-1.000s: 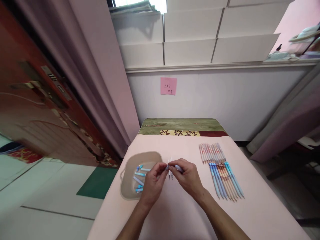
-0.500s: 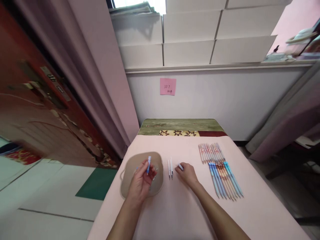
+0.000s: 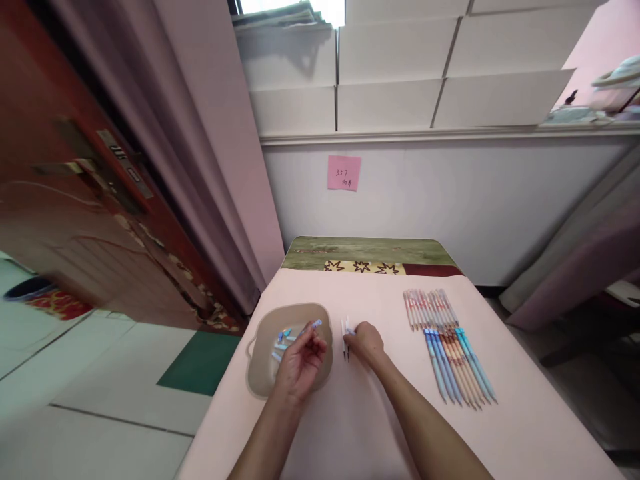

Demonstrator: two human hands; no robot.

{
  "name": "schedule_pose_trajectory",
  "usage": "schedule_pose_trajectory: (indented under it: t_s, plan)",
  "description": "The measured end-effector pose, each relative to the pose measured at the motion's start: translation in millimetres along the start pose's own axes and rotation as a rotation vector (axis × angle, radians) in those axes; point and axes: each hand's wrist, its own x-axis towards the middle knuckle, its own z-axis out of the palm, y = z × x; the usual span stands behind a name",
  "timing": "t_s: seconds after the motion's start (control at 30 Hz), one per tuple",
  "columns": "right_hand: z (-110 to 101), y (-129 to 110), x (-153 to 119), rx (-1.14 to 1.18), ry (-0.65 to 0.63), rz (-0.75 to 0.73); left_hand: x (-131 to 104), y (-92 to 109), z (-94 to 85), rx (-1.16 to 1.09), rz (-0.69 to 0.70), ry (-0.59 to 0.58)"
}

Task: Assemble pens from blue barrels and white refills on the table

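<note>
So, the bin is on the left with loose blue pen parts in it. The left hand is over the bin's right side, thumb and finger pinched on a blue pen piece, other fingers loosely curled. That piece was pointing up half a second ago; now it's tipped over to the right. Just right of the bin are the slim white refills, and the right hand has closed the gap to them, fingertips pinched around a pale barrel. Can't tell if it's got a refill too. Looks to me like the parts aren't joined yet. Finished-looking pens sit well right of the bin, unchanged.
</note>
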Motion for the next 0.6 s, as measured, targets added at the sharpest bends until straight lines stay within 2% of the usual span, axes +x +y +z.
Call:
schedule_pose_trajectory:
  t_s: [0.2, 0.37, 0.47, 0.53, 0.6]
  plan:
    - [-19, 8, -14, 0.184, -0.023, -0.119, 0, -3, 4.0, -0.073, -0.074, -0.033]
    - [-52, 9, -44, 0.411, -0.041, -0.223, -1, -9, 10.2, -0.035, -0.098, -0.006]
    - [-74, 7, -68, 0.630, -0.040, -0.378, -2, -13, 14.9, 0.033, -0.108, 0.018]
    - [-87, 5, -83, 0.614, 0.003, -0.451, -2, -15, 16.6, 0.056, -0.109, 0.042]
    - [-97, 2, -95, 0.495, 0.073, -0.463, -2, -17, 17.2, 0.072, -0.109, 0.066]
